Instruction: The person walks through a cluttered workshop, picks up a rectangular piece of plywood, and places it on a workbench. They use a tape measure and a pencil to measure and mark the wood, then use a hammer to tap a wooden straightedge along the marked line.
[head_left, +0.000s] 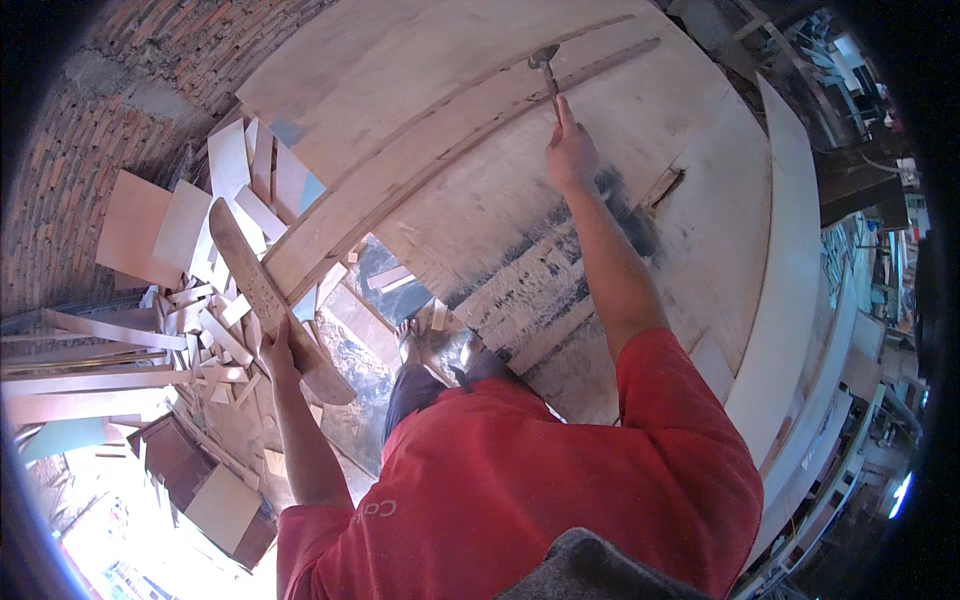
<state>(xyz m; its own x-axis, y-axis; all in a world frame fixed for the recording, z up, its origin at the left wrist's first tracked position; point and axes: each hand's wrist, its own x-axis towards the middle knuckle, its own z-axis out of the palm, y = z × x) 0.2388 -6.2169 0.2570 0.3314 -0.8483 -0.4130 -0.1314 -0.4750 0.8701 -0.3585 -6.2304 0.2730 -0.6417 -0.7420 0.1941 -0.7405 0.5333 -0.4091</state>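
Observation:
My right hand (573, 152) is wrapped round the handle of a hammer (550, 75). The hammer's metal head lies over the far part of the wide, flat wooden work surface (470, 220), close to the edge of a long wooden board (420, 172). That board runs diagonally across the surface toward the near left. At its near end a shorter wooden plank (262, 290) sits crosswise, tilted, and my left hand (280, 352) grips it near its lower part. Whether the plank touches the board's end, I cannot tell.
Wooden offcuts (225, 335) and thin sheets (140, 230) are heaped at the left below a brick wall (70, 150). Long pale panels (790, 260) stand along the right side. A dark stain (610, 215) marks the surface under my right forearm. My feet show on the littered floor.

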